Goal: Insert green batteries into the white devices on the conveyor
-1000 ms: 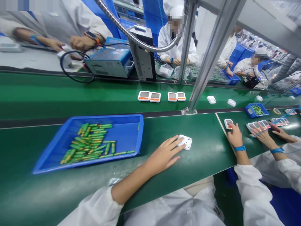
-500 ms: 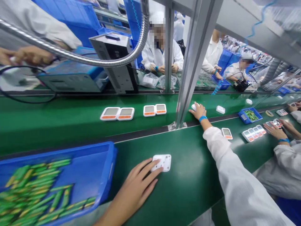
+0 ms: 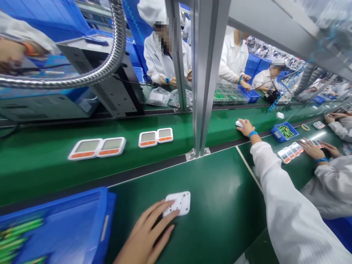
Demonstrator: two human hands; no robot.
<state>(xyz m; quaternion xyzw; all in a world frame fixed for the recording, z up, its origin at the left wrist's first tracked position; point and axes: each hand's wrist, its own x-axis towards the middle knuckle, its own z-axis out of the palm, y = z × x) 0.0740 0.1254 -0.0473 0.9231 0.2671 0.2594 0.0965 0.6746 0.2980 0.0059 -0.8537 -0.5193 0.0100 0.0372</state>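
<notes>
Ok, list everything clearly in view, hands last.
Worktop: one, green, lower centre.
Far strip: one, green, across middle.
Large tray: one, blue, lower left.
Cylinders: several, green, in large tray.
Paired units: four, white-orange, far strip, left.
Posts: two, silver, centre.
Hose: one, silver, upper left.
Boxes: two, grey, upper left.
Bags: about two, clear, upper centre.
Small bin: one, blue, right.
Row of units: four, white-orange, right.
Ring: one, yellowish, right.
Co-workers: several, white, behind and right.
Near unit: one, white, lower centre.
Loose units: several, white, far strip, right.
Left hand: one, bare, on near unit.
Right hand: one, bare, at loose unit.
</notes>
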